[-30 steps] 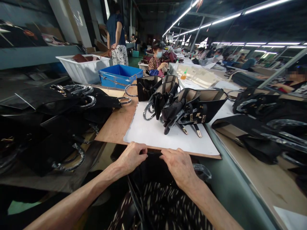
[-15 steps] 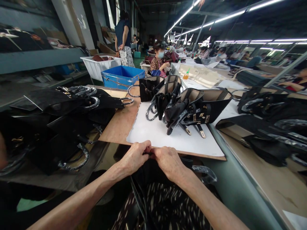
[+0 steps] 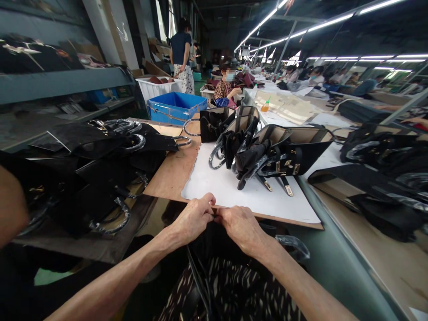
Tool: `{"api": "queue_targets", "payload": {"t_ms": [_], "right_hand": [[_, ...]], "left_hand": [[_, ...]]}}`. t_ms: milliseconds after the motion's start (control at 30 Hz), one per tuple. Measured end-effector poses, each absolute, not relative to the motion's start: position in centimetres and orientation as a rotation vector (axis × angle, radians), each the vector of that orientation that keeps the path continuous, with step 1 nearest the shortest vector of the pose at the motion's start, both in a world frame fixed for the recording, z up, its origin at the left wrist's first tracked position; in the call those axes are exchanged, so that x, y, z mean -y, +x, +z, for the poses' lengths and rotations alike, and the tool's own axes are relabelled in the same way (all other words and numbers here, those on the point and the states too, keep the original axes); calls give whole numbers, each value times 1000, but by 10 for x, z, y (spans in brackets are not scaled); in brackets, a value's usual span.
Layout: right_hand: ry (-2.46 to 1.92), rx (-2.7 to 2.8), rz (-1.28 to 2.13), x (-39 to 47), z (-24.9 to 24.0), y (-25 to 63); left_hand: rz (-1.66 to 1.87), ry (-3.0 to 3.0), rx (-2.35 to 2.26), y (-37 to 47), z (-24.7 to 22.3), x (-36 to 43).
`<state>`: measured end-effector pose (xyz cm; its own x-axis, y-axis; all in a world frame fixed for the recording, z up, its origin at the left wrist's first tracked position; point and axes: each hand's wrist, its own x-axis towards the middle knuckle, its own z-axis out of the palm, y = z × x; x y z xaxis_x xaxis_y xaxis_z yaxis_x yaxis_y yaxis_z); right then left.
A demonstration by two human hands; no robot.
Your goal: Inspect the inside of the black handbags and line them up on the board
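black bag, head view: partly hidden in shadow just below the near edge of the desk, above a patterned garment. left hand and right hand, near each other, each closed, fingertips pinching its upper edge. beyond them, black handbags rest on a white sheet; a plastic-wrapped handle shows beside the right forearm.

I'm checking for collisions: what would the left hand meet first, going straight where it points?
Probably the right hand, close beside the left hand; the depth between them is unclear.
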<state>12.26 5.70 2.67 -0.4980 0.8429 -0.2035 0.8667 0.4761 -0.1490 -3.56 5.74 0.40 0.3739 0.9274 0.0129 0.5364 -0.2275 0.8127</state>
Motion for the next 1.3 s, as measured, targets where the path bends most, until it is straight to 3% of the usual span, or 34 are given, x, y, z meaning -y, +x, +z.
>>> {"api": "queue_targets", "payload": {"t_ms": [200,433,733,833,1067,1300], "right_hand": [[1420,-2590,-560,-60,29,118],[1519,-2444,-585,-67,64,154],[1648,-2114,-485,-56,108,180],[1633,-2138,-542,-46,107,185],[1630,-2150,-1024,-31,90,194],[1620,-2268,-1060,-25,70,194]], "left_hand": [[684,1839,-1245,-33,7,-56],[1089,1538,-1348,-57,38,-35],[674,1589,-1105,-35,26,-27],[528,1745,-1112,-19,24,-39],[314,2249,-949,-2,37,-54],[359,2444,-956,-8,36,-37]]}}
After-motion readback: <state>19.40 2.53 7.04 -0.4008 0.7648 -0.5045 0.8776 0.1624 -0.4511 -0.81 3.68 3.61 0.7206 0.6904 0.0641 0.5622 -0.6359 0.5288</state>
